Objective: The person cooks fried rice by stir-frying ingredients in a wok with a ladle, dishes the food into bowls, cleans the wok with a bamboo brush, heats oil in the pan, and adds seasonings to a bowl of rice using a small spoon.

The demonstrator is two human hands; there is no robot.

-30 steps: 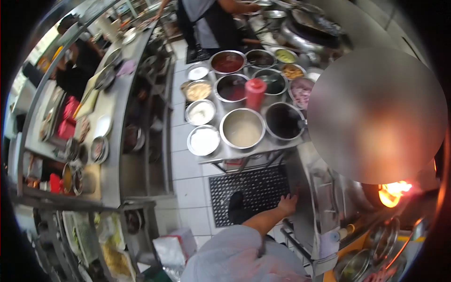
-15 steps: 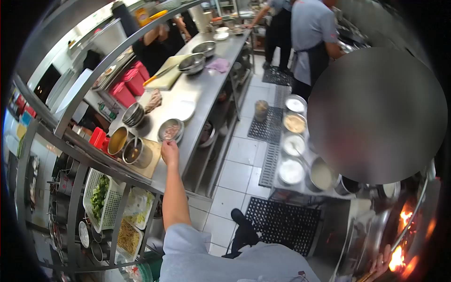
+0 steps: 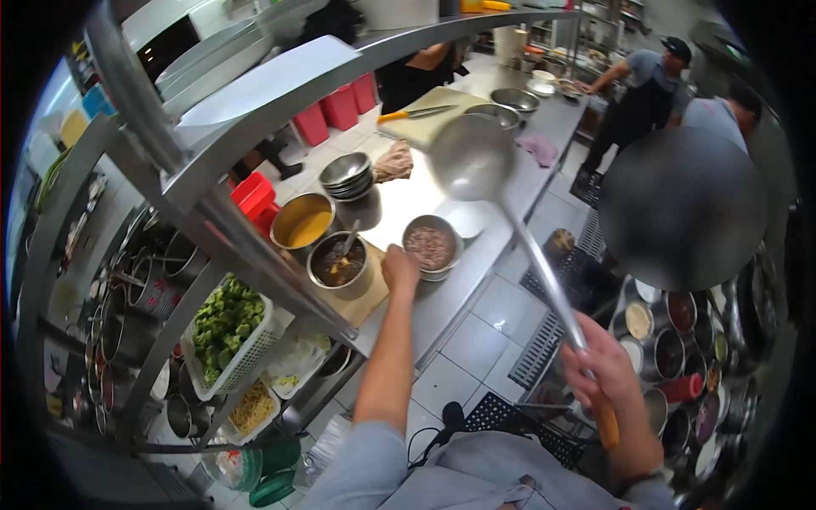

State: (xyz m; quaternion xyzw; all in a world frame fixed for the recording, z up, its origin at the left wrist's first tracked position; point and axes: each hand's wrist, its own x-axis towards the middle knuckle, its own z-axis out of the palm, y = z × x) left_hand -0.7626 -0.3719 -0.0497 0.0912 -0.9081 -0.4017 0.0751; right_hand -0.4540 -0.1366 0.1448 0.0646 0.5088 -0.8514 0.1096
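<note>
My left hand (image 3: pixel 399 270) is closed at the near left rim of a small metal bowl (image 3: pixel 460 246). Chopped pinkish-brown meat (image 3: pixel 429 245) lies inside that bowl, which stands on the steel counter. With my right hand (image 3: pixel 602 361) I grip the long handle of a metal ladle (image 3: pixel 548 276) near its wooden end. Its large round head hangs in the air beyond the meat bowl and hides part of the counter. Left of my left hand are a pot of dark sauce (image 3: pixel 340 265) with a spoon in it and a pot of yellow liquid (image 3: pixel 304 223).
Stacked metal bowls (image 3: pixel 347 174) and a white plate (image 3: pixel 466 218) stand on the counter (image 3: pixel 501 223). A steel shelf frame (image 3: pixel 272 280) crosses on the left, above a basket of broccoli (image 3: pixel 274 333). Several sauce pots (image 3: pixel 669 355) fill the right side. Co-workers (image 3: pixel 642 89) stand at the back.
My view has swung left. My right hand has come up from the flames at the lower right, bringing the ladle over the counter. My left hand stays at the meat bowl.
</note>
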